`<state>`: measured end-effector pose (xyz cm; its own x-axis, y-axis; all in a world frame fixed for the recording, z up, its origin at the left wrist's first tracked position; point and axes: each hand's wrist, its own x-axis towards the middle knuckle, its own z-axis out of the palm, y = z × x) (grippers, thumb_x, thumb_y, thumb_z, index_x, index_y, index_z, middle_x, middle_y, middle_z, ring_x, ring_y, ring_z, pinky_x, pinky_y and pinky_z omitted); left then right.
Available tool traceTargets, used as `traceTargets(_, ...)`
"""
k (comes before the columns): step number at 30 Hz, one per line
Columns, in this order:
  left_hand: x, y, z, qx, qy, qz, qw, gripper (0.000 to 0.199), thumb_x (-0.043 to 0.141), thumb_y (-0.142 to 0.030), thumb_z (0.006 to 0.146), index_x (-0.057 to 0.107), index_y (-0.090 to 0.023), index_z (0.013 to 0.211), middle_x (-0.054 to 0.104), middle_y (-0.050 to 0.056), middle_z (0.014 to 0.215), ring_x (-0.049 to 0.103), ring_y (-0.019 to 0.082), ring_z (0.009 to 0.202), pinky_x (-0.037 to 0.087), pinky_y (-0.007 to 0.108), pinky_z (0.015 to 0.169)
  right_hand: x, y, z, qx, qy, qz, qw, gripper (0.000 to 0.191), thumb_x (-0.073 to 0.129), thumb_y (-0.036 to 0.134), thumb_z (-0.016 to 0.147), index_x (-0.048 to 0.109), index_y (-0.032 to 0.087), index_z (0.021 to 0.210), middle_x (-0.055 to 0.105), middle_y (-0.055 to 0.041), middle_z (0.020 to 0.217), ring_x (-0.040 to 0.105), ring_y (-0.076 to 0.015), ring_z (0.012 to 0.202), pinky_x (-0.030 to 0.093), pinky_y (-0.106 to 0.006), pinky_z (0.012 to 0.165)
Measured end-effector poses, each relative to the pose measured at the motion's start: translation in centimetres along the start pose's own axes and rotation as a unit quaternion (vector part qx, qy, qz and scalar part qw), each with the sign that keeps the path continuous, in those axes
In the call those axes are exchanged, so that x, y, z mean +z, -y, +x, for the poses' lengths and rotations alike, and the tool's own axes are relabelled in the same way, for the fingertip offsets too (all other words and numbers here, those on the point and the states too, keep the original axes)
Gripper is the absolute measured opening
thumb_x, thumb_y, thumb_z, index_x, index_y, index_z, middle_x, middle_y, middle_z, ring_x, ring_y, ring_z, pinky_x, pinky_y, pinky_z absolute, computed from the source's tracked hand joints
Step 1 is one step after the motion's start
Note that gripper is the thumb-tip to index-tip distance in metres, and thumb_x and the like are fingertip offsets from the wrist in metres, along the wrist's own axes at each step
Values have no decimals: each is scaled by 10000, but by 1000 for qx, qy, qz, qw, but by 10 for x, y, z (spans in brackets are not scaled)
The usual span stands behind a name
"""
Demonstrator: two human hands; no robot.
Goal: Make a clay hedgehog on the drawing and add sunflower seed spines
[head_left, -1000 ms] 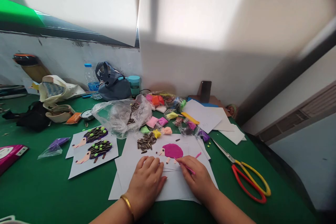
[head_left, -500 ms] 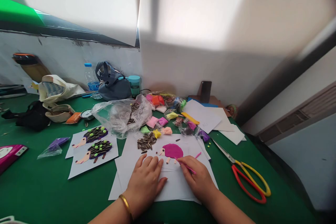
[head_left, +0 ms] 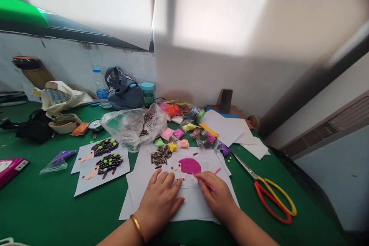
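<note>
My left hand (head_left: 159, 201) lies flat on a white paper sheet (head_left: 191, 203), fingers apart and holding nothing, with a gold bangle (head_left: 137, 228) on its wrist. My right hand (head_left: 218, 195) pinches a thin pink stick (head_left: 206, 183), its tip near the underside of a pink clay hedgehog (head_left: 189, 166) on the same sheet. A short pink piece (head_left: 217, 170) lies just beyond my right fingers. Above my left fingers sits a pile of striped sunflower seeds (head_left: 160, 156).
Two finished hedgehog pictures on white cards (head_left: 103, 165) lie to the left on the green tabletop (head_left: 43, 200). Red-and-yellow scissors (head_left: 273, 200) lie to the right. Behind stand a clear plastic bag (head_left: 133, 127), several clay packets (head_left: 178, 121), a water bottle (head_left: 100, 84) and a dark bag (head_left: 123, 94).
My left hand has shifted slightly on the paper, and the whole view has tilted a little. My right hand stays at the hedgehog's underside with the pink stick.
</note>
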<state>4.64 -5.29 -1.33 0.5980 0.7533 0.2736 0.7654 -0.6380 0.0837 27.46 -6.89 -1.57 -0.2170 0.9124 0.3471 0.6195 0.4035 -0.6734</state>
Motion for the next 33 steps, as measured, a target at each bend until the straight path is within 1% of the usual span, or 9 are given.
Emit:
traceTargets(5, -1, 4, -1, -10, -11, -20, 1000, 467, 650, -456, 841, 589, -262, 1261, 644, 66, 1146, 560, 277, 1067, 325, 493, 1040, -1, 0, -1, -3, -4, 5, 1000, 278, 444, 246, 979, 652, 248, 1165, 693, -80, 1033, 658, -225, 952, 553, -350, 823)
traceTargets(9, 1, 9, -1, -7, -38, -59, 997, 533, 646, -391, 851, 514, -229, 1342, 666, 54, 1120, 583, 253, 1043, 325, 471, 1051, 0, 4, -1, -11, -8, 5, 1000, 265, 463, 220, 967, 645, 246, 1158, 692, -76, 1040, 653, -220, 955, 546, -351, 830)
traceTargets(12, 5, 12, -2, -21, -57, -76, 995, 502, 630, -319, 860, 513, -193, 1331, 670, 65, 1107, 590, 247, 1032, 346, 460, 1043, 5, 10, 1, -20, -6, 21, 1000, 247, 474, 200, 958, 641, 240, 1137, 693, -73, 1044, 650, -214, 959, 538, -349, 841)
traceTargets(15, 8, 14, -2, -23, -59, -75, 995, 443, 624, -276, 858, 547, -182, 1284, 664, 74, 1105, 593, 252, 1027, 371, 464, 1031, 14, 16, 5, -29, -1, 43, 999, 219, 484, 188, 949, 644, 229, 1092, 700, -70, 1015, 654, -205, 941, 537, -336, 834)
traceTargets(18, 8, 13, -1, -20, -45, -75, 996, 399, 642, -280, 842, 587, -216, 1232, 659, 62, 1093, 591, 250, 1029, 371, 476, 1042, 21, 20, 10, -28, -2, 47, 999, 213, 493, 184, 941, 646, 222, 1084, 700, -70, 1013, 655, -206, 937, 535, -336, 831)
traceTargets(21, 6, 11, -2, -17, -30, -66, 997, 404, 667, -325, 826, 604, -257, 1220, 645, 56, 1118, 571, 261, 1069, 351, 503, 1061, 24, 19, 11, -15, -9, 47, 999, 215, 495, 186, 939, 649, 222, 1084, 698, -70, 1020, 654, -207, 948, 533, -341, 841)
traceTargets(26, 5, 11, -5, -3, -40, -54, 998, 336, 660, -337, 841, 636, -280, 1171, 620, 60, 1196, 535, 277, 1126, 323, 521, 1073, 23, 16, 9, -6, -8, 50, 999, 211, 492, 192, 940, 656, 221, 1069, 699, -65, 1000, 655, -203, 927, 536, -333, 825)
traceTargets(30, 7, 11, -7, 7, -37, -66, 997, 299, 651, -326, 852, 640, -315, 1151, 610, 50, 1188, 538, 268, 1106, 298, 544, 1074, 23, 17, 7, -8, -8, 52, 999, 207, 492, 194, 939, 657, 219, 1062, 701, -63, 985, 658, -197, 911, 538, -321, 810)
traceTargets(33, 7, 10, -8, 7, -58, -69, 996, 312, 663, -320, 842, 640, -320, 1153, 604, 54, 1158, 539, 266, 1080, 305, 543, 1065, 23, 18, 4, -12, -6, 59, 998, 212, 496, 187, 935, 653, 219, 1074, 698, -63, 998, 659, -192, 925, 538, -313, 824)
